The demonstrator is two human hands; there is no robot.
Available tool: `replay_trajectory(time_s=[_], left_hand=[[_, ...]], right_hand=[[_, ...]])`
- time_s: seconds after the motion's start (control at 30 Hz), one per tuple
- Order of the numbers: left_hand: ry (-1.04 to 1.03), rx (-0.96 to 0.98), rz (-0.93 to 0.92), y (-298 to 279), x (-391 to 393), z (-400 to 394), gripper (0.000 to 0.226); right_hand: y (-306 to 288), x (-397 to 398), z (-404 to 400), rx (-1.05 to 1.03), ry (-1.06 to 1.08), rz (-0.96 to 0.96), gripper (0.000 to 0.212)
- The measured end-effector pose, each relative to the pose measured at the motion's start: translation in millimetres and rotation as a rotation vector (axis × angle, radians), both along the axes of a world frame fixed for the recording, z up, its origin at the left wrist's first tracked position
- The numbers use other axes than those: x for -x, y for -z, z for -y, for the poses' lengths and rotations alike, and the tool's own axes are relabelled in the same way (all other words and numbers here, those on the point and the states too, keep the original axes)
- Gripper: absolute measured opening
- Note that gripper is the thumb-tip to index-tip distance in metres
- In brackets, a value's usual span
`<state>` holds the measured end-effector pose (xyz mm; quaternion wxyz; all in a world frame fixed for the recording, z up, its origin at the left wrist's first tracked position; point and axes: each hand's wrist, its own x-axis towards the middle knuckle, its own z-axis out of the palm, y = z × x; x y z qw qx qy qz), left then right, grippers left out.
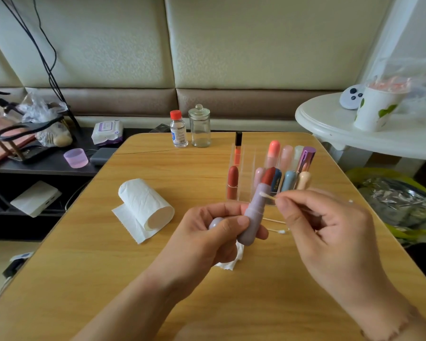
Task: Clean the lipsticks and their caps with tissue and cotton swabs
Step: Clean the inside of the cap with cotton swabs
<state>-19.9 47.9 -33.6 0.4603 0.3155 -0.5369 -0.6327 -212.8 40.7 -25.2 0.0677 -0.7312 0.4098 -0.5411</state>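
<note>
We see the wooden worktop (89, 267) filling most of the view, its near edge cut off at the bottom. On it lies a toilet-paper roll (145, 205) on its side with a sheet trailing loose. To the right stands a clear organiser (244, 193) holding upright lipsticks (233, 184) in several colours, its front wall partly hidden behind our hands. At the far edge a lidded glass jar (199, 126) stands just beside a small clear bottle (178, 129) with a red cap; what the jar holds we cannot make out. Our left hand (214, 232) grips the lilac lipstick (253, 212), its red bullet exposed and tilted toward the organiser, and a lilac cap (215, 222) shows half hidden in the same palm. Our right hand (327, 230) pinches a cotton swab (268, 196), whose white tip touches the lipstick's collar. A crumpled tissue (228, 263) peeks out beneath the left hand, mostly covered. Two more swabs (278, 231) lie on the worktop between the hands, partly hidden
</note>
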Motion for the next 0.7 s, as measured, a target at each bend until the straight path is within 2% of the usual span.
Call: replay_trajectory(time_s=[0.1, 0.23, 0.33, 0.47, 0.6, 0.7], left_hand=[[0.019, 0.023, 0.008, -1.5, 0.9, -0.6, 0.03], [-0.024, 0.01, 0.024, -1.2, 0.5, 0.5, 0.03], [-0.02, 0.008, 0.019, -0.6, 1.4, -0.5, 0.031], [-0.01, 0.019, 0.01, -0.6, 1.1, -0.4, 0.028], [0.028, 0.024, -0.016, 0.0, 1.4, -0.1, 0.026], [0.049, -0.007, -0.06, 1.0, 2.0, -0.6, 0.027]], right_hand=[[-1.2, -2.7, -1.8, 0.015, -0.017, 0.05, 0.012], [-1.1, -2.4, -2.8, 0.054, -0.068, -0.061, 0.017], [-3.0, 1.9, 0.2, 0.068, -0.028, -0.013, 0.015], [-3.2, 1.5, -1.7, 0.097, -0.085, -0.092, 0.019], [-1.6, 3.7, -0.3, 0.084, -0.041, -0.037, 0.017], [2.0, 2.1, -1.4, 0.111, -0.066, -0.086, 0.017]])
